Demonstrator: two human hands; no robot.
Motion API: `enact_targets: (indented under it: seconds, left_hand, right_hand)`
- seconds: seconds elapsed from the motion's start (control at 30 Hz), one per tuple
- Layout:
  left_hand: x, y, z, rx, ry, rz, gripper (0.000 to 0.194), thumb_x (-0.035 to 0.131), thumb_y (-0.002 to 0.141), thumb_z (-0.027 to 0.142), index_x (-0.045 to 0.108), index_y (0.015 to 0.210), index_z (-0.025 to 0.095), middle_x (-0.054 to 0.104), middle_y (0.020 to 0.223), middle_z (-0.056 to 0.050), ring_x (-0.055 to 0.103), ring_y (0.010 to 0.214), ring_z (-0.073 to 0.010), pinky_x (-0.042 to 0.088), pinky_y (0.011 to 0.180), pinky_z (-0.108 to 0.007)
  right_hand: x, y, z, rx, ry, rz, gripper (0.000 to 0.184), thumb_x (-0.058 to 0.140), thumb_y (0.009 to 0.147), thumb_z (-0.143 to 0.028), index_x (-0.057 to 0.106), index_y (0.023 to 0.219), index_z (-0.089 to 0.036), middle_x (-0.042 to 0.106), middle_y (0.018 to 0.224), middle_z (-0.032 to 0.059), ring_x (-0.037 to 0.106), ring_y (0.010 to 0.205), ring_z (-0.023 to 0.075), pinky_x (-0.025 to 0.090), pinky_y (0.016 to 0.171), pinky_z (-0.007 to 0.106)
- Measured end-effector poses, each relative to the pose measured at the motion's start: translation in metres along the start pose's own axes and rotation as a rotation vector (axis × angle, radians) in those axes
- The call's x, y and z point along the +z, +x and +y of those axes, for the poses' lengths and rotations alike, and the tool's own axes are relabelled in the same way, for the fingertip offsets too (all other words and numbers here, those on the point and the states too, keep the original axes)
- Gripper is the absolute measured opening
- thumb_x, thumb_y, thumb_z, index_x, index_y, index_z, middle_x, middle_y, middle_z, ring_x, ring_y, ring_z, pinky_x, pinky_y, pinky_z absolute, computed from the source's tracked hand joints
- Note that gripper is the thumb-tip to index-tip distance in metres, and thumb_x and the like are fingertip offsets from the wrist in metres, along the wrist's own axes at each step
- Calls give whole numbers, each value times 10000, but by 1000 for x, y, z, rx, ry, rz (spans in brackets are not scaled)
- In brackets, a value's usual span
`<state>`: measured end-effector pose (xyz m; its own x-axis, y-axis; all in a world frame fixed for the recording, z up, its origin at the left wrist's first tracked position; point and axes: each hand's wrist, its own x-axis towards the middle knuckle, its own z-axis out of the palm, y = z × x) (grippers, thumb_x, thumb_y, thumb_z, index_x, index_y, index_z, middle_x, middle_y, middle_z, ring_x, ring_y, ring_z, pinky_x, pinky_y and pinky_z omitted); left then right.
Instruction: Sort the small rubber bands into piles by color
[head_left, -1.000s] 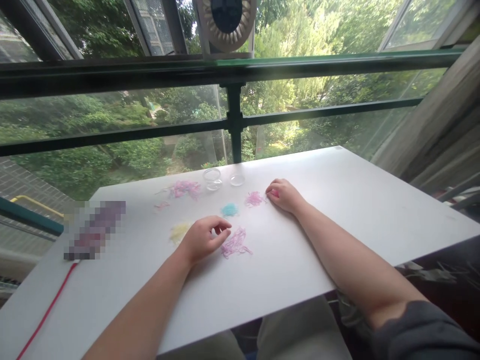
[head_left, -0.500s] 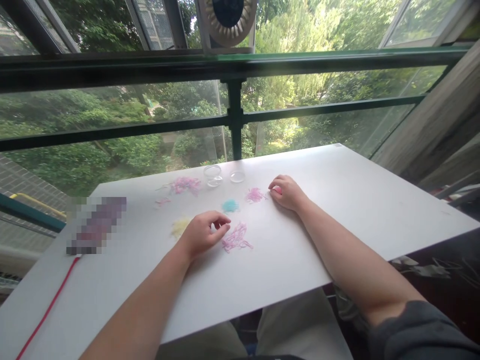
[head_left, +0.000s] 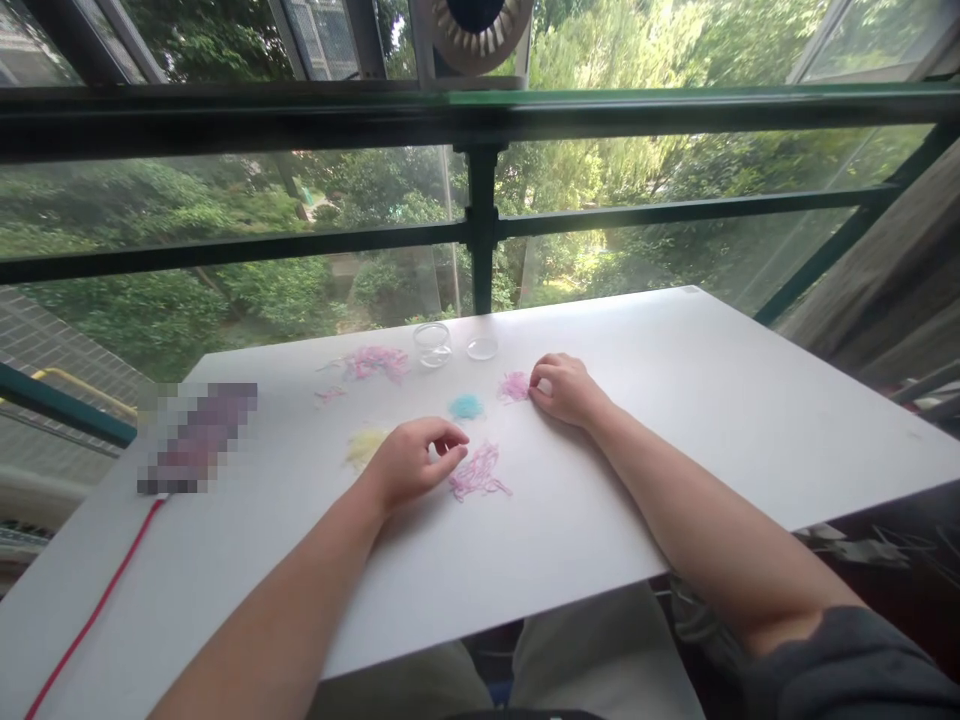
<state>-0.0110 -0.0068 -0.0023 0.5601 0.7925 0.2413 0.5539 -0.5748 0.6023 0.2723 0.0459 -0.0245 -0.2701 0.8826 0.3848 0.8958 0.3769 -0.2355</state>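
Observation:
My left hand (head_left: 416, 460) hovers low over the table with curled fingers, a small gap between thumb and forefinger and nothing visible in it. Beneath and beside its fingertips lies a loose pile of lilac-pink bands (head_left: 480, 472). Behind the wrist is a yellow pile (head_left: 364, 448), partly covered by that hand. My right hand (head_left: 564, 388) is pinched at the right edge of a small pink pile (head_left: 514, 387); whatever lies between the fingertips is too small to name. A turquoise pile (head_left: 466, 406) rests between the hands.
Toward the far edge of the white table (head_left: 720, 430) stand a clear round tub (head_left: 432, 346) and a clear lid (head_left: 482, 347). A mixed pink heap (head_left: 375, 363) and some stray pink bits (head_left: 328, 396) lie left of them. A blurred-out object (head_left: 199, 440) with a red cord (head_left: 97, 600) is at left.
My right hand has moved slightly left, up to the edge of the small pink pile, and its fingertips have drawn together. My left hand stays nearly in place. The camera view has shifted a little.

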Motion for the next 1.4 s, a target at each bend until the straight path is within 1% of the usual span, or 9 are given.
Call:
enact_targets:
  seconds: [0.13, 0.2, 0.33, 0.43, 0.53, 0.8, 0.97, 1.27, 1.4]
  left_hand:
    - [-1, 0, 3, -35, 19, -14, 175, 552, 802, 293, 677, 853, 182, 688, 796, -23, 607, 687, -127, 461, 664, -241]
    - [-1, 0, 3, -60, 23, -20, 190, 553, 796, 306, 683, 861, 183, 688, 808, -26, 610, 699, -132, 460, 648, -239]
    - [1, 0, 3, -96, 21, -31, 192, 554, 786, 292, 688, 868, 182, 683, 809, -24, 604, 692, -132, 460, 625, -235]
    - [2, 0, 2, -110, 22, -44, 194, 546, 784, 265, 692, 883, 185, 685, 813, -23, 600, 685, -130, 464, 627, -235]
    - [-1, -1, 2, -125, 47, -68, 206, 533, 784, 243, 695, 900, 193, 689, 811, -17, 597, 683, -130, 460, 630, -233]
    - [-16, -4, -2, -182, 150, -143, 285, 477, 743, 151, 703, 906, 213, 707, 869, 4, 623, 777, -146, 465, 682, -234]
    - [-16, -5, -3, -165, 133, -186, 327, 456, 706, 103, 702, 896, 204, 711, 884, -2, 629, 797, -147, 474, 693, -227]
    - [-7, -4, 5, -70, 55, -86, 212, 520, 792, 228, 684, 923, 195, 693, 867, -24, 613, 741, -136, 477, 705, -244]
    - [-2, -3, 7, -22, 4, -65, 179, 579, 786, 287, 677, 892, 180, 695, 816, -26, 622, 706, -131, 481, 705, -250]
  right_hand:
    - [-7, -3, -2, 15, 44, 74, 88, 574, 752, -228, 647, 748, -180, 635, 901, 82, 541, 890, 237, 376, 840, 373]
    - [-10, -6, -9, -4, 138, 72, 84, 562, 744, -198, 640, 735, -170, 618, 818, 74, 545, 807, 206, 405, 769, 328]
    - [-15, -14, -38, -122, 362, -184, 110, 548, 746, -163, 652, 782, -163, 580, 693, 22, 490, 600, 121, 385, 585, 240]
    - [-16, -18, -58, -218, 401, -341, 216, 559, 747, -152, 666, 933, -172, 576, 676, -1, 463, 565, 97, 363, 568, 224]
    - [-15, -20, -66, -280, 393, -398, 281, 581, 750, -176, 656, 1020, -192, 574, 667, -13, 464, 572, 97, 367, 587, 224]
    - [-9, -19, -63, -333, 354, -391, 145, 575, 768, -172, 684, 863, -189, 612, 727, 16, 495, 622, 110, 376, 616, 228]
    - [-10, -20, -63, -355, 395, -367, 85, 571, 774, -160, 652, 798, -172, 584, 689, 12, 486, 621, 112, 378, 617, 233]
    - [-16, -22, -71, -355, 570, -389, 109, 524, 777, -129, 627, 782, -163, 557, 675, 6, 472, 612, 104, 376, 591, 227]
    - [-13, -22, -71, -331, 635, -339, 99, 532, 799, -160, 630, 783, -162, 524, 634, -8, 439, 578, 93, 351, 548, 215]
